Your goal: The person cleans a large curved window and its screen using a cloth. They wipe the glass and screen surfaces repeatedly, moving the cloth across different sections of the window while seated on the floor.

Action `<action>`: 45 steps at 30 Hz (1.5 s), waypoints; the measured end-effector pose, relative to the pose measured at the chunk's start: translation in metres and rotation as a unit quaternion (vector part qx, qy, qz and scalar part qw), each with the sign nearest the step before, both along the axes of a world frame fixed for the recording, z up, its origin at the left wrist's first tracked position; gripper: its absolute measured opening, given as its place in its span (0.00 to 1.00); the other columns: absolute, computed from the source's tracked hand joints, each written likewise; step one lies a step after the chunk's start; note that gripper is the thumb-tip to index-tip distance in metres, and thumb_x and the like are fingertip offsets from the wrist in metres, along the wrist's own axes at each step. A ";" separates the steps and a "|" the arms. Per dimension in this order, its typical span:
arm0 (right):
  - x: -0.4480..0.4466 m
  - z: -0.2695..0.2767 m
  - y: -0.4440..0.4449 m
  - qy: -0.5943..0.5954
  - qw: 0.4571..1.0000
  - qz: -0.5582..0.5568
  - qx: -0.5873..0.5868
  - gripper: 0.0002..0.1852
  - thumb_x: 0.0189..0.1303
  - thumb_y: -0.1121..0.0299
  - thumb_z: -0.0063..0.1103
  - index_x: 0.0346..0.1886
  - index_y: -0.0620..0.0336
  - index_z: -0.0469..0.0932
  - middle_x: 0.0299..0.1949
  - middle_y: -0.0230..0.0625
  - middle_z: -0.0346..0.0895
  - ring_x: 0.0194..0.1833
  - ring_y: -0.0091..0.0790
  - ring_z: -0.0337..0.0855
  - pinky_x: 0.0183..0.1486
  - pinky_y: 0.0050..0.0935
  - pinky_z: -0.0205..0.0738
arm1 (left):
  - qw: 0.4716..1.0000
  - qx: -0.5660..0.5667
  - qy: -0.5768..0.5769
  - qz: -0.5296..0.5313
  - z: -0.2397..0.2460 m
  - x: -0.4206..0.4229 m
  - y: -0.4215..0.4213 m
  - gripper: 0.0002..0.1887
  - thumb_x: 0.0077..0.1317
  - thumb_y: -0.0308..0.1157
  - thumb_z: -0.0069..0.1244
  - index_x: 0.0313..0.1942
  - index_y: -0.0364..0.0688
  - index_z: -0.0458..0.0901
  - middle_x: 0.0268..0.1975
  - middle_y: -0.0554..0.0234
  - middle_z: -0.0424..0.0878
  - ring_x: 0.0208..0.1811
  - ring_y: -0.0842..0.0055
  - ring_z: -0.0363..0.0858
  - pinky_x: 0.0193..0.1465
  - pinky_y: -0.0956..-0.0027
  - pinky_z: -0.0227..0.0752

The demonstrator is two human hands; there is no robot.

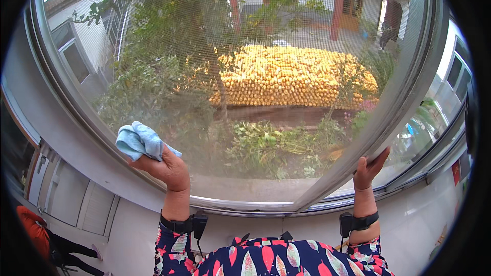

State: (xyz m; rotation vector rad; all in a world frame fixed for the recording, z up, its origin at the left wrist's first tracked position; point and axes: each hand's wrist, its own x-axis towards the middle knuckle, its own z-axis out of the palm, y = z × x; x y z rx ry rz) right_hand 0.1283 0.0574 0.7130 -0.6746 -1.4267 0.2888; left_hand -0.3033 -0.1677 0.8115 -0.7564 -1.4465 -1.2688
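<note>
My left hand (pixel 165 166) grips a folded light-blue cloth (pixel 141 140) in front of the lower left part of a window's mesh screen (pixel 207 149). My right hand (pixel 370 170) is raised with its thumb and fingers apart, against the upright frame (pixel 368 138) at the screen's right side. Whether its fingers press on the frame or grip its edge is hard to tell. Below the screen runs the window's bottom track (pixel 249 207). Both wrists wear black straps with small black boxes.
Beyond the screen lie a heap of corn cobs (pixel 287 76), green plants and a courtyard. A person in an orange top (pixel 34 234) is at the lower left, near a white door (pixel 69 191). Another person (pixel 385 32) is in the courtyard at the upper right.
</note>
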 end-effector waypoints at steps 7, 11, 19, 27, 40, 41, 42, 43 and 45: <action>-0.003 0.007 0.001 -0.003 1.000 0.029 0.009 0.57 0.57 0.43 0.70 0.78 0.66 0.46 0.72 0.44 0.57 0.70 0.40 0.62 0.72 0.41 0.55 | 0.970 -0.117 0.086 -0.193 -0.028 0.118 0.051 0.27 0.60 0.35 0.58 0.60 0.36 0.79 0.56 0.46 0.71 0.45 0.58 0.75 0.48 0.54 0.70; -0.004 0.009 0.001 0.003 0.999 0.036 0.010 0.54 0.59 0.46 0.69 0.78 0.66 0.47 0.73 0.44 0.57 0.71 0.41 0.60 0.74 0.40 0.52 | 0.906 -0.197 0.350 -0.136 -0.033 0.169 0.077 0.17 0.65 0.35 0.53 0.54 0.58 0.83 0.54 0.70 0.70 0.46 0.74 0.70 0.46 0.70 0.67; 0.005 -0.002 0.011 0.015 0.999 0.049 0.005 0.52 0.59 0.54 0.68 0.78 0.65 0.47 0.75 0.47 0.54 0.73 0.44 0.59 0.75 0.44 0.52 | 0.910 -0.193 0.352 -0.101 -0.027 0.117 0.050 0.16 0.64 0.38 0.59 0.52 0.63 0.81 0.55 0.72 0.72 0.46 0.75 0.72 0.49 0.67 0.68; 0.008 -0.009 0.015 0.041 0.996 0.072 -0.024 0.51 0.60 0.54 0.66 0.79 0.63 0.46 0.76 0.45 0.53 0.72 0.42 0.60 0.73 0.43 0.56 | 0.993 -0.076 0.057 -0.074 -0.046 -0.024 -0.023 0.21 0.64 0.30 0.56 0.58 0.39 0.75 0.61 0.49 0.72 0.56 0.57 0.74 0.59 0.53 0.66; -0.020 0.015 -0.001 -0.014 0.997 -0.019 0.078 0.51 0.47 0.56 0.73 0.71 0.69 0.56 0.56 0.48 0.66 0.56 0.47 0.71 0.62 0.45 0.66 | 0.991 0.080 -0.001 -0.106 0.076 -0.049 -0.003 0.27 0.74 0.24 0.48 0.71 0.29 0.63 0.71 0.46 0.67 0.69 0.59 0.70 0.73 0.60 0.61; -0.021 0.021 -0.003 -0.022 0.997 -0.020 0.078 0.50 0.47 0.57 0.73 0.71 0.69 0.57 0.55 0.48 0.66 0.55 0.47 0.71 0.61 0.45 0.66 | 0.992 0.076 -0.003 -0.103 0.083 -0.029 0.005 0.27 0.74 0.24 0.47 0.71 0.29 0.62 0.71 0.46 0.66 0.70 0.59 0.70 0.73 0.60 0.61; -0.021 0.027 -0.006 -0.029 0.996 -0.019 0.081 0.49 0.47 0.57 0.73 0.70 0.68 0.58 0.55 0.49 0.67 0.54 0.48 0.72 0.59 0.45 0.67 | 0.987 0.056 0.042 -0.144 0.087 -0.006 0.016 0.27 0.75 0.26 0.44 0.72 0.30 0.60 0.74 0.42 0.62 0.74 0.53 0.64 0.75 0.53 0.57; -0.021 0.033 -0.008 -0.029 0.996 -0.006 0.079 0.48 0.46 0.57 0.73 0.69 0.68 0.59 0.54 0.49 0.68 0.53 0.48 0.72 0.58 0.45 0.67 | 0.983 0.040 0.096 -0.154 0.088 0.017 0.029 0.27 0.75 0.27 0.44 0.71 0.29 0.62 0.73 0.41 0.64 0.74 0.51 0.64 0.76 0.51 0.57; -0.022 0.043 -0.012 -0.053 0.993 -0.036 0.103 0.48 0.45 0.58 0.74 0.69 0.67 0.60 0.53 0.50 0.69 0.52 0.49 0.73 0.56 0.46 0.68 | 0.965 -0.037 0.205 -0.160 0.082 0.064 0.048 0.25 0.73 0.29 0.43 0.68 0.29 0.66 0.71 0.39 0.67 0.74 0.46 0.64 0.76 0.46 0.56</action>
